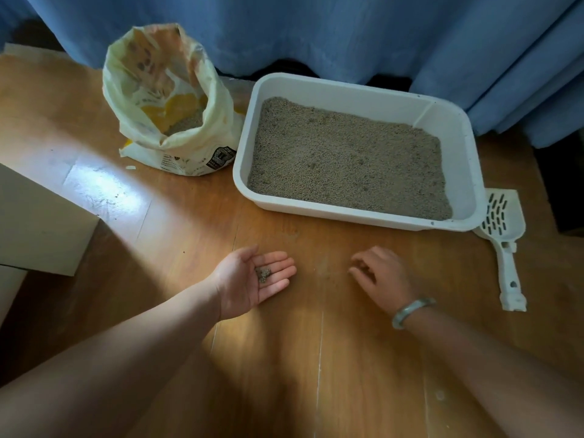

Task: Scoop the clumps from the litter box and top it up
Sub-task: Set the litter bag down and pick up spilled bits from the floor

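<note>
Wide strip of floor [189, 222] is lying open in front of litter box [357, 216]; litter bag [189, 153] is standing just left of box w/ narrow gap btwn; scoop [505, 248] is lying against box's near-right corner; curtain [316, 33] is hanging close behind; pale board [41, 222] is blocking far left.

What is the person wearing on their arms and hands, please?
Both forearms are bare, with no sleeves in view. The left hand has no glove or jewellery showing; the right hand is ungloved, with a pale green bangle on its wrist.
</note>
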The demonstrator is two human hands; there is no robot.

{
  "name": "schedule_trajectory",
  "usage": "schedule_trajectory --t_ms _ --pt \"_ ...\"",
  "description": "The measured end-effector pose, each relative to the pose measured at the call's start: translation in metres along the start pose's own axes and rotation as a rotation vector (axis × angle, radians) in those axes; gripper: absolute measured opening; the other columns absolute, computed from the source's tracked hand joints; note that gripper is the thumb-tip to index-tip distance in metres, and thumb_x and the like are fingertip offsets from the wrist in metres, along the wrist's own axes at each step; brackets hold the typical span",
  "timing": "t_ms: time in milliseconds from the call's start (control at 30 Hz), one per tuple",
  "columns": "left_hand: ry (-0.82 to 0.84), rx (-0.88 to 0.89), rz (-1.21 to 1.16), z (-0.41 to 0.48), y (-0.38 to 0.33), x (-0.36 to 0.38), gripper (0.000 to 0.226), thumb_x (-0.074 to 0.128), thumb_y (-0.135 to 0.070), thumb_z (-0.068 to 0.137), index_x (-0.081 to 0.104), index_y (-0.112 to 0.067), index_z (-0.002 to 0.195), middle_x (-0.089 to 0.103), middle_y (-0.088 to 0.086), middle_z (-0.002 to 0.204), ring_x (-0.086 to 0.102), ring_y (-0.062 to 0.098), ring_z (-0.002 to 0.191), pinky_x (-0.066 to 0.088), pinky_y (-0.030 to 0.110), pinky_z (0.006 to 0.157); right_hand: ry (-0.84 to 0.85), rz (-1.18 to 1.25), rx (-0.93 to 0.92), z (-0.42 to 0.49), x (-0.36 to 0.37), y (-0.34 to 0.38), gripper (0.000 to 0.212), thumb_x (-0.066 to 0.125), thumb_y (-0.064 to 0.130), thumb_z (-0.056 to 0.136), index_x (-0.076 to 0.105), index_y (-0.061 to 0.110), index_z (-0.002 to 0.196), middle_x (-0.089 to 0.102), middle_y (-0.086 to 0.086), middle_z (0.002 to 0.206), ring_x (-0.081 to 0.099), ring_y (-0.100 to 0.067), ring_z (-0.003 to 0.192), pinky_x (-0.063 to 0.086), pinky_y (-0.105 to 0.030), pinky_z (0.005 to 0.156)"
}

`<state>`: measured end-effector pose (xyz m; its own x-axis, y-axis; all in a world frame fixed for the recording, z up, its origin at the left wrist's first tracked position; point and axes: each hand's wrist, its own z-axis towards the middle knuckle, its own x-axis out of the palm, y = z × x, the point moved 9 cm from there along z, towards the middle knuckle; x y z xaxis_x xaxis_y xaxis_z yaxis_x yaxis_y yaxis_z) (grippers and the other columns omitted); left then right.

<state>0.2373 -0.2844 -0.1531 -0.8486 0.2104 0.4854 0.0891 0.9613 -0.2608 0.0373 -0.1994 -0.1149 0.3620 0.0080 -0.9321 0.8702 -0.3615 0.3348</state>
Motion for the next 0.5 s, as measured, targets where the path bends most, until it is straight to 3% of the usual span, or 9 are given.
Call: schedule_trajectory --t_ms 133,267,500 --pt "0.000 -0.001 0.011 0.005 0.004 0.009 0.054 0.027 -0.041 0.100 0.059 -0.001 0.116 0.068 0.015 0.113 0.067 0.025 0.101 0.054 0.035 0.086 0.045 -0.091 -0.112 -0.009 0.001 -0.005 0.030 0.064 0.035 0.084 0.064 0.021 0.110 0.062 0.005 0.096 0.056 -0.014 0.088 0.049 -0.030 0.075" --pt "-0.002 0.009 0.017 0.008 0.008 0.017 0.056 0.028 -0.044 0.099 0.060 -0.001 0.115 0.068 0.016 0.112 0.068 0.025 0.099 0.055 0.035 0.084 -0.025 -0.130 -0.187 -0.013 0.008 0.005 0.032 0.073 0.029 0.077 0.067 0.021 0.108 0.064 0.004 0.091 0.059 -0.017 0.078 0.050 -0.030 0.062" --pt "0.014 -0.013 0.028 0.012 0.016 0.023 0.061 0.027 -0.050 0.098 0.058 -0.001 0.118 0.067 0.016 0.114 0.067 0.025 0.103 0.053 0.036 0.088 -0.115 -0.081 -0.221 -0.012 0.009 0.017 0.017 0.076 0.009 0.072 0.070 0.016 0.086 0.065 0.000 0.080 0.059 -0.017 0.068 0.051 -0.028 0.048"
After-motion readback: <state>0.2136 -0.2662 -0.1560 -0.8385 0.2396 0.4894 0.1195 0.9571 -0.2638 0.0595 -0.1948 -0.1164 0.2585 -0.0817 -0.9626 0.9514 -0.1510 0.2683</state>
